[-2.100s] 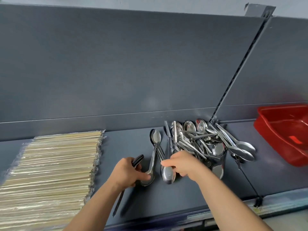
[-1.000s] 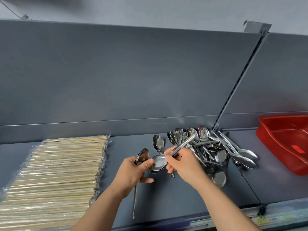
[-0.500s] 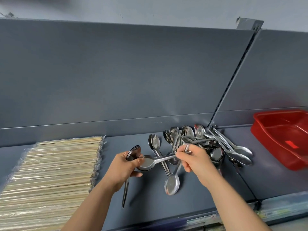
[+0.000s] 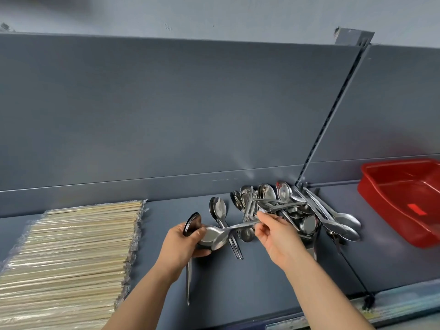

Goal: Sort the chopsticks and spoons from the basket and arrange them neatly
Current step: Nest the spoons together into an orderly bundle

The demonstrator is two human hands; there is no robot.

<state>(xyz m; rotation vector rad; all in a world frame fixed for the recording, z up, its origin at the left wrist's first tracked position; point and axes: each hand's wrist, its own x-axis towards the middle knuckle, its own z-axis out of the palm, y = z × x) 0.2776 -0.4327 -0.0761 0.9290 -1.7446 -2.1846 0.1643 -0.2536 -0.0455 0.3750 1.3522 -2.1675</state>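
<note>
My left hand (image 4: 181, 244) grips a stack of steel spoons (image 4: 192, 223) by their bowls, the handles hanging down towards me. My right hand (image 4: 273, 236) pinches the handle of one more spoon (image 4: 220, 235), whose bowl lies against the stack in my left hand. A loose pile of spoons (image 4: 292, 210) lies on the grey shelf to the right of my hands. A few nested spoons (image 4: 220, 210) lie between the pile and my left hand. Wrapped wooden chopsticks (image 4: 71, 253) lie in a flat row on the left.
A red plastic basket (image 4: 381, 194) stands at the right on the shelf (image 4: 262, 282). A grey back panel rises behind everything, with a slotted upright (image 4: 333, 110) running down to the spoon pile. The shelf's front edge is near me.
My right hand let the hanging spoon go and brought the other spoon's bowl onto the stack in my left hand. The left hand stayed in place.
</note>
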